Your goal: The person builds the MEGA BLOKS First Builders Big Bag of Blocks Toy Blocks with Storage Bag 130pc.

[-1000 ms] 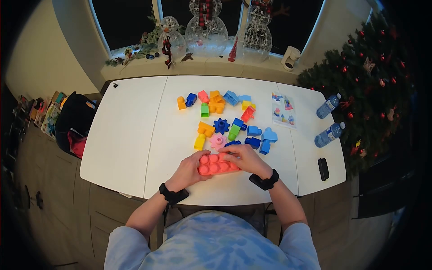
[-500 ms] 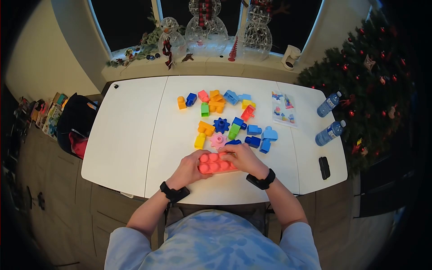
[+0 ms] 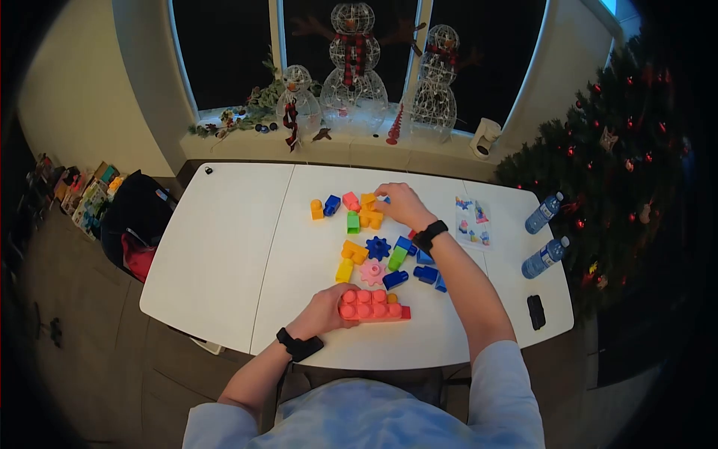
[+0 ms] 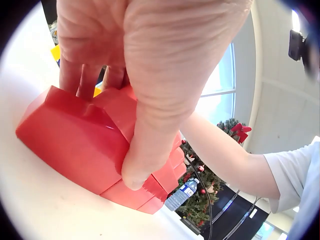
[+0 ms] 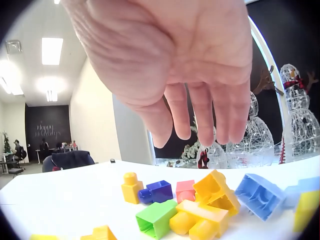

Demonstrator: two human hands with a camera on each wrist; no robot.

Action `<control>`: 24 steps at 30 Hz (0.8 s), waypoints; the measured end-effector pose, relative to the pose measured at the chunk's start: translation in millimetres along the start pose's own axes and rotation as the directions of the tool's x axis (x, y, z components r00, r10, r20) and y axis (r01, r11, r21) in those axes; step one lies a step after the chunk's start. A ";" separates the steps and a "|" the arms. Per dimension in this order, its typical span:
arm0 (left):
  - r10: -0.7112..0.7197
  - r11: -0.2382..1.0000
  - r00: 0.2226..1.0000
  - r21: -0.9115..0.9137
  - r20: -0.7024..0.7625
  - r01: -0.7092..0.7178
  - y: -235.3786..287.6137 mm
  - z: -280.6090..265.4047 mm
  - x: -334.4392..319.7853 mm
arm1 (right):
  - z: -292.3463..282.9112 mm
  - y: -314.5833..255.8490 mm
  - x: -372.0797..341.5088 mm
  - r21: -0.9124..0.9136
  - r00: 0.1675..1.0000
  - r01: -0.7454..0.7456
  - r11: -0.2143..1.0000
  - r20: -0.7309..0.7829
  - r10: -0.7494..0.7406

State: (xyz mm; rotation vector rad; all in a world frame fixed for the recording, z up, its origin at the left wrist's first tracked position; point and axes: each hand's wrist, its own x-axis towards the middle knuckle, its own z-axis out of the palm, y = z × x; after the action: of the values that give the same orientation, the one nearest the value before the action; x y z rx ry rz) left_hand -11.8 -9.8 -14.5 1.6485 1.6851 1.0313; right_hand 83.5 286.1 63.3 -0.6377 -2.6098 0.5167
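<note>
My left hand point(image 3: 319, 310) grips a coral-red stack of building blocks point(image 3: 372, 308) at the near side of the table. Two rows of round studs top the stack, and a darker red part juts out at its right end. In the left wrist view the thumb presses the near face of the red blocks point(image 4: 75, 140), with the fingers behind. Out over the far group of blocks reaches my right hand point(image 3: 404, 206), its fingers pointing down and holding nothing. Beneath it in the right wrist view lie orange blocks point(image 5: 212, 192), a light-blue block point(image 5: 259, 195) and a green block point(image 5: 155, 219).
Between the hands lie a blue gear point(image 3: 378, 248), a pink gear point(image 3: 372, 272) and several loose blocks. A picture sheet point(image 3: 473, 222) lies on the white table point(image 3: 217, 254). Two water bottles point(image 3: 544, 258) and a black case point(image 3: 535, 312) stand or lie along the right side.
My right hand has let go of the red blocks and moved forward over the far blocks. The left hand still holds the stack. The head view has tilted up a little.
</note>
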 end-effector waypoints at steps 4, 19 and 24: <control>0.002 1.000 1.000 0.002 -0.006 -0.002 1.4 -1.3 -1.0 | 49.4 2.0 57.7 -0.176 0.992 -0.102 0.979 0.051 0.112; -0.028 0.998 0.999 -0.059 -0.017 0.027 2.9 -3.0 -5.1 | 76.7 0.8 58.6 0.081 0.980 -0.075 0.994 -0.178 0.088; -0.032 0.998 0.999 -0.056 -0.008 0.032 5.3 -4.0 -5.6 | -13.2 -43.1 -38.8 0.241 0.991 -0.074 0.968 0.126 0.044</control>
State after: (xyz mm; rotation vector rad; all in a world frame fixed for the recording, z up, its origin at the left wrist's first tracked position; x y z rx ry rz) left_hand -11.8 -16.2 -8.5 1.5785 1.6682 1.0626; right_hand 106.0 234.4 82.1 -0.6204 -2.5838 0.9066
